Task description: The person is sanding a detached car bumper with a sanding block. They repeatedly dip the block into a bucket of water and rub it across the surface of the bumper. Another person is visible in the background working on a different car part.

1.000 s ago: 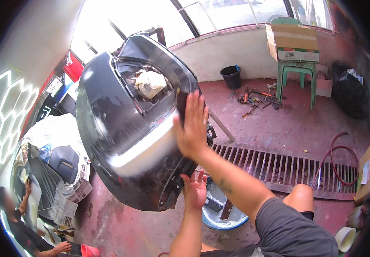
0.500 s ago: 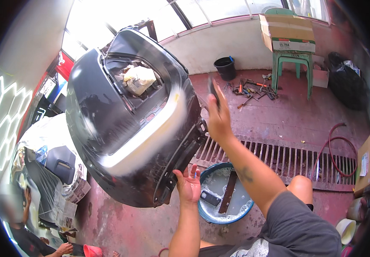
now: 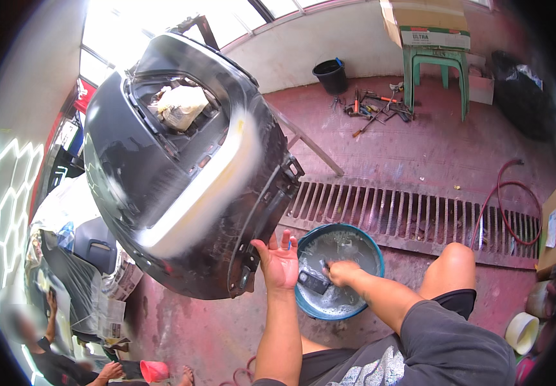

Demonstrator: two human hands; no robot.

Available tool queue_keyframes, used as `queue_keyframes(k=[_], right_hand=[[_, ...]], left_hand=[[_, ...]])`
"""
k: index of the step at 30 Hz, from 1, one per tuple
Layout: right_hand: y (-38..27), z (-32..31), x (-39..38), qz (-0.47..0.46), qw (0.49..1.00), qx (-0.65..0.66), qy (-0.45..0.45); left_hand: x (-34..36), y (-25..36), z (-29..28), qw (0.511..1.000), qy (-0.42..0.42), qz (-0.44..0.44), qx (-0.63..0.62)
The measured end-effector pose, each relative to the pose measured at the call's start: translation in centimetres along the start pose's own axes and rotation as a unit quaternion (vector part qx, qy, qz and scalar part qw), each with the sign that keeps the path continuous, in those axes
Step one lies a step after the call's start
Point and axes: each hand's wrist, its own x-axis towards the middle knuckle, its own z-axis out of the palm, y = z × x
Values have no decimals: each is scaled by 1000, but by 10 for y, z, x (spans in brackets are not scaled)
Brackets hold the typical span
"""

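Note:
A dark car bumper [image 3: 181, 161] with a pale, sanded-looking band stands tilted on my left. My left hand [image 3: 281, 264] is at its lower right edge, palm up and fingers stretched out, the thumb against the rim. To the right of it, a blue basin [image 3: 378, 248] holds cloudy, foamy water. My right hand [image 3: 343, 273] reaches into this basin with its fingers closed; a small dark bit shows at the fingertips, too little to name. Beside those fingers lies a black rectangular block [image 3: 314, 283] in the water.
A metal floor grate [image 3: 419, 212] runs behind the basin. Farther back are scattered tools [image 3: 381, 109], a black bucket [image 3: 330, 77] and a green stool [image 3: 435, 58] under a cardboard box [image 3: 429, 22]. A red hose [image 3: 500, 199] lies right. Another person [image 3: 52, 347] sits lower left.
My right hand has come down from beside the bumper, where it held a dark flat thing, into the basin. The brown strip there no longer shows. My left hand stays at the bumper's edge.

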Motion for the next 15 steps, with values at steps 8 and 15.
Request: queue_keyframes(k=[8,15], right_hand=[[-110,-141,-68,-231,826,409,311],[-257,-201,-41,-207,768,172,580]], left_hand=[[1,-3,-14,1000,-7,5,-1],[14,-13,-27,996,-47,-35,60]])
